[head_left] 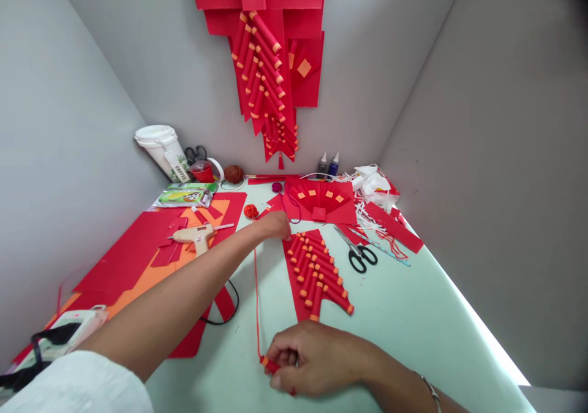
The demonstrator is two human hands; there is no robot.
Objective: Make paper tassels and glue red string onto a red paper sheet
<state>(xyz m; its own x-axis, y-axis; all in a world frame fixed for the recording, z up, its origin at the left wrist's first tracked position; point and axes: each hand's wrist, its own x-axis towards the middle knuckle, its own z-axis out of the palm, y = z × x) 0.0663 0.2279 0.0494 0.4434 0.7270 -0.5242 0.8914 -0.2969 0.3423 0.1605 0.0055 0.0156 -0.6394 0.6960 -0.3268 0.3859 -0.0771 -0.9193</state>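
Observation:
My right hand (316, 359) is closed on a small red paper roll (272, 364) with an orange band, low over the front of the table. From the roll's end an orange-red yarn (256, 303) runs away across the table, passing under my left forearm towards a ball of orange-red yarn (250, 211). My left hand (277, 225) reaches far forward, by the top left corner of a red card panel (294, 278). Its fingers bend downward and are mostly hidden behind the hand. Slanted rows of orange-banded red paper rolls (316, 269) cover that panel.
Black-handled scissors (362, 258) and a dotted strip (386, 250) lie right. Left are a glue gun (195, 236) and red and orange sheets (124, 247). A red fan-fold piece (319, 198), two bottles (328, 165) and a white bucket (160, 149) stand or lie further back.

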